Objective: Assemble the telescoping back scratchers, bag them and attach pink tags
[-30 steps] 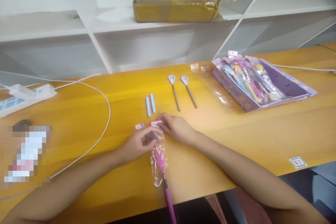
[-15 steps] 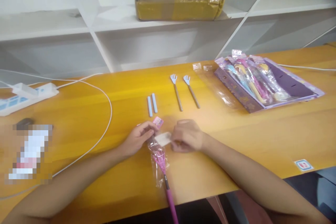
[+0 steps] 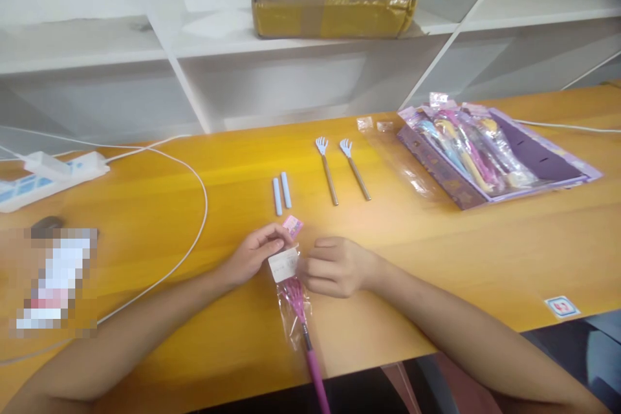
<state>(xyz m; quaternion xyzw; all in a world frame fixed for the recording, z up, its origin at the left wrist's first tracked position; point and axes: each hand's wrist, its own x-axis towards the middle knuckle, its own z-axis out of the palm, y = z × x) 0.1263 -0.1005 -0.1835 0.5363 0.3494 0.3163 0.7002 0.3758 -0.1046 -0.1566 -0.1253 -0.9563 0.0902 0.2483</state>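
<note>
My left hand (image 3: 259, 251) is closed, thumb against fingers, at the top of a clear plastic sleeve (image 3: 288, 323). A pink printed card (image 3: 292, 226) sticks out beyond its fingertips. Below them lies a white label card (image 3: 284, 265) with small print. At that card's right edge, my right hand (image 3: 337, 266) has its fingers curled in a pinch; the fingertips are partly hidden. A pink back scratcher (image 3: 315, 372) has its claw head inside the sleeve, while its handle points toward me past the table edge. Further off lie two light-blue grips (image 3: 281, 193) and two scratchers with blue claws and metal rods (image 3: 358, 171).
A purple display box (image 3: 546, 158) with several wrapped scratchers sits at the right. Plastic scraps (image 3: 414, 182) lie beside it. On the left are a power strip (image 3: 53, 178), a white cable (image 3: 204, 207) and a pixelated area. A taped parcel (image 3: 334, 6) rests on the shelf.
The white label card has swung down and left, now lying over the top of the pink claw. My right hand has come slightly lower and closer to the sleeve. My left hand stays put.
</note>
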